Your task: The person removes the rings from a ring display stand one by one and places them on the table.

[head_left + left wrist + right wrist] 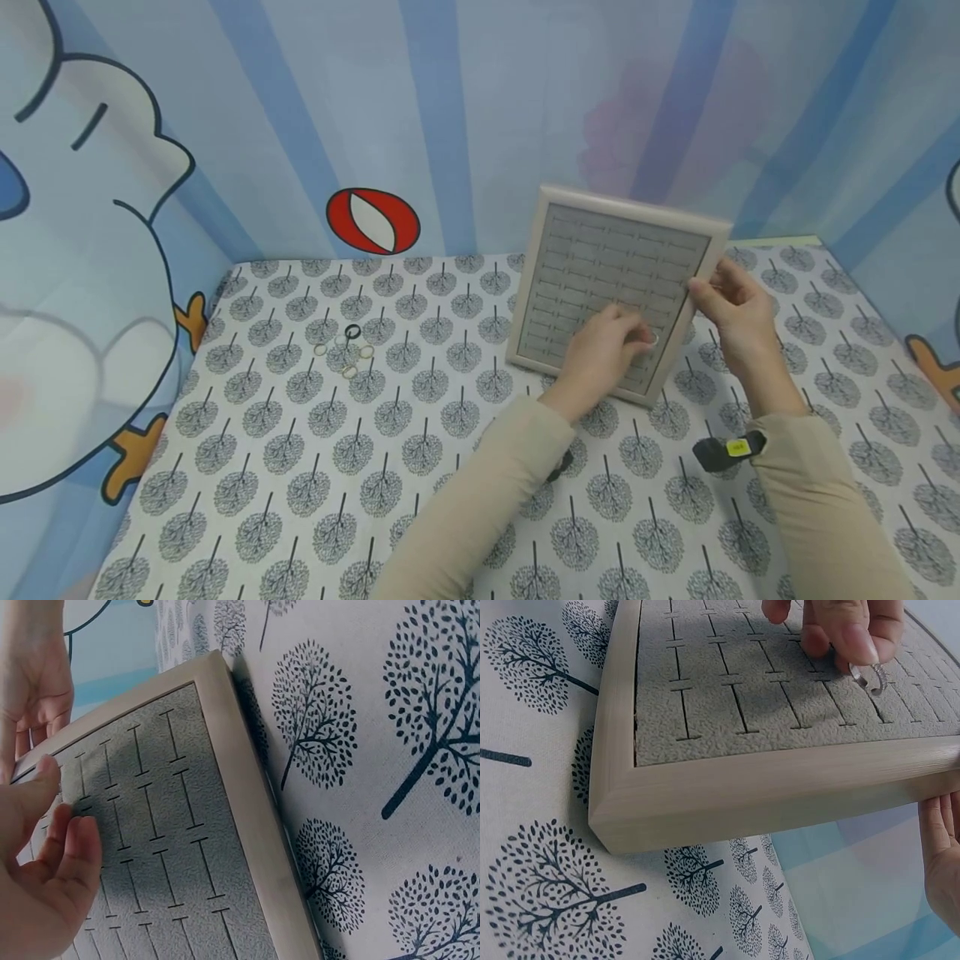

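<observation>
A ring display board [622, 283] with a pale wooden frame and grey slotted padding is propped up on the right of the table. My left hand [603, 354] pinches a small silver ring [876, 688] between thumb and fingers, close over the slots near the board's lower right. In the right wrist view, the ring has a gap in its band and hangs below the fingertips. At the board's right side, my right hand [738, 312] grips the wooden frame [795, 776], thumb in front and fingers behind, partly hidden.
To the left on the tree-patterned tablecloth [300, 458] lie a black ring [352, 337] and several pale rings [367, 357]. A striped cartoon backdrop [510, 125] rises behind the table. A black wrist device [720, 455] sticks out beside the right cuff.
</observation>
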Motion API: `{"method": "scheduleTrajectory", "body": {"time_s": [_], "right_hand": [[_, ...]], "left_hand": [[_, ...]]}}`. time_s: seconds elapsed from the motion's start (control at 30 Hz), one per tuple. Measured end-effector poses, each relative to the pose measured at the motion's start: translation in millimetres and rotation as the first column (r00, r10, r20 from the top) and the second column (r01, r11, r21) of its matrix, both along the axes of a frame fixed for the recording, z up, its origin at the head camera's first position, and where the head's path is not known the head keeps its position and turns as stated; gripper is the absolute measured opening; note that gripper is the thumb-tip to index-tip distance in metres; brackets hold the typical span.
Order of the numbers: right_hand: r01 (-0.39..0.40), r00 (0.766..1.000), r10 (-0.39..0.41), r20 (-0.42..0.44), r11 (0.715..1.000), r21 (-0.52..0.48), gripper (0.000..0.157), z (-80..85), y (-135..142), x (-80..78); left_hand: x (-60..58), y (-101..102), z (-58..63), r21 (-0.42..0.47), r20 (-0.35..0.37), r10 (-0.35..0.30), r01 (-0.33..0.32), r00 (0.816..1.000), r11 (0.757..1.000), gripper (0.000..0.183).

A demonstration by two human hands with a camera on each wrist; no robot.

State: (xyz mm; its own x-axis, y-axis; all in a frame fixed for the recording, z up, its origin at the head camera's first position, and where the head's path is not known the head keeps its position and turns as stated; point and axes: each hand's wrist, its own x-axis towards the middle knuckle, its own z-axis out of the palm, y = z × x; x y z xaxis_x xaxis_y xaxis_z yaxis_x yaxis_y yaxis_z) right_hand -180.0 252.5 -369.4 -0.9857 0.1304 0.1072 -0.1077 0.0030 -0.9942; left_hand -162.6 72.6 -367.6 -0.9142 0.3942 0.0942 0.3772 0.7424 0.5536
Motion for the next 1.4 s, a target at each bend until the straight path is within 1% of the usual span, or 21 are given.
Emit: {"method": "scheduleTrajectory", "body": {"time_s": [0.07, 0.2, 0.27, 0.37, 0.43, 0.57, 0.67, 0.87, 1.03, 1.2, 1.3, 1.4], "right_hand": [[0.001, 1.0, -0.001, 0.002, 1.0, 0.001, 0.053, 0.0, 0, 0.4], [0.004, 1.0, -0.004, 0.009, 1.0, 0.004, 0.054, 0.1, 0, 0.7], [0.003, 1.0, -0.003, 0.013, 1.0, 0.002, 0.054, 0.3, 0, 0.7], [0.004, 1.0, -0.004, 0.017, 1.0, 0.009, 0.054, 0.6, 0, 0.4], [0.003, 1.0, -0.003, 0.015, 1.0, 0.015, 0.054, 0.8, 0, 0.1], [-0.004, 1.0, 0.004, 0.006, 1.0, 0.011, 0.053, 0.6, 0, -0.2], [-0.005, 1.0, 0.005, 0.004, 1.0, -0.001, 0.052, 0.3, 1, -0.3], [0.002, 1.0, -0.002, 0.015, 1.0, 0.006, 0.052, -0.3, 1, -0.9], [0.005, 1.0, -0.006, 0.023, 1.0, 0.023, 0.052, -0.3, 2, -1.2], [0.007, 1.0, -0.008, 0.019, 0.999, 0.044, 0.051, 0.3, 2, -0.7], [0.01, 1.0, -0.011, 0.017, 0.999, 0.052, 0.051, 0.5, 1, -0.6], [0.017, 1.0, -0.018, 0.024, 0.998, 0.06, 0.052, 0.9, 1, -0.4]], "left_hand": [[0.1, -1, 0.8, 0.023, 0.017, -0.002, 0.001, 1.0, 1.0, 0.013], [-0.7, -4, 3.2, 0.098, 0.047, -0.007, 0.002, 0.999, 0.995, 0.016], [-1.0, -7, 4.6, 0.128, 0.062, 0.002, -0.01, 0.998, 0.992, 0.018], [-2.0, -14, 7.5, 0.18, 0.087, 0.025, -0.041, 0.996, 0.983, 0.018], [-3.3, -19, 10.0, 0.207, 0.092, 0.05, -0.069, 0.995, 0.976, 0.017], [-6.2, -33, 16.6, 0.278, 0.108, 0.096, -0.123, 0.989, 0.953, 0.016], [-7.4, -47, 24.1, 0.299, 0.114, 0.139, -0.167, 0.984, 0.939, 0.017], [-7.9, -77, 39.0, 0.321, 0.136, 0.21, -0.243, 0.968, 0.915, 0.028], [-6.2, -103, 47.6, 0.329, 0.108, 0.263, -0.284, 0.959, 0.901, 0.034], [-3.7, -131, 49.6, 0.354, 0.094, 0.315, -0.327, 0.945, 0.876, 0.036], [-2.6, -147, 46.7, 0.361, 0.083, 0.34, -0.346, 0.937, 0.866, 0.036], [-0.8, -163, 42.7, 0.355, 0.075, 0.371, -0.373, 0.926, 0.857, 0.036]]}}
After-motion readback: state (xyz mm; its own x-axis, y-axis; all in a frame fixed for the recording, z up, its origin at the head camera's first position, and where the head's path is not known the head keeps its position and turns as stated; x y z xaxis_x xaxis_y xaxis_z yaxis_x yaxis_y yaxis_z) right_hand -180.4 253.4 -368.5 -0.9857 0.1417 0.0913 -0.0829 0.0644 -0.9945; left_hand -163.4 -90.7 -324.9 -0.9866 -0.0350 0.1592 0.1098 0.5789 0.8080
